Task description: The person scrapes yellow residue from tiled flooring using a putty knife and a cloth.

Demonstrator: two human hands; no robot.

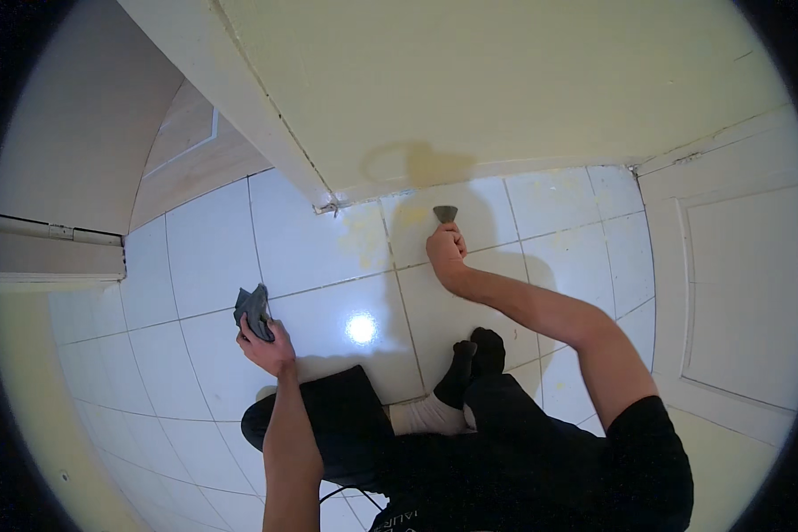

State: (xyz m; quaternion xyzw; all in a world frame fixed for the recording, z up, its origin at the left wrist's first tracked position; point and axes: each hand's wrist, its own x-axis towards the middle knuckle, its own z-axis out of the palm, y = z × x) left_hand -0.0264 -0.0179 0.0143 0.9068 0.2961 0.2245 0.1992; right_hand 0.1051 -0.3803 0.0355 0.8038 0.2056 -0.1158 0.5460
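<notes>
My right hand is closed round the handle of a scraper, whose dark, flared blade points toward the wall. The blade is over the white tiles next to a yellowish stain; whether it touches the floor I cannot tell. Farther left, my left hand grips a crumpled dark grey cloth at or just above the tiles. More yellowish smears mark the floor between the two hands, nearer the wall corner.
A cream wall rises ahead, ending at a door frame on the left. A white panelled door stands at the right. My feet in dark socks rest on the tiled floor, close below my right forearm.
</notes>
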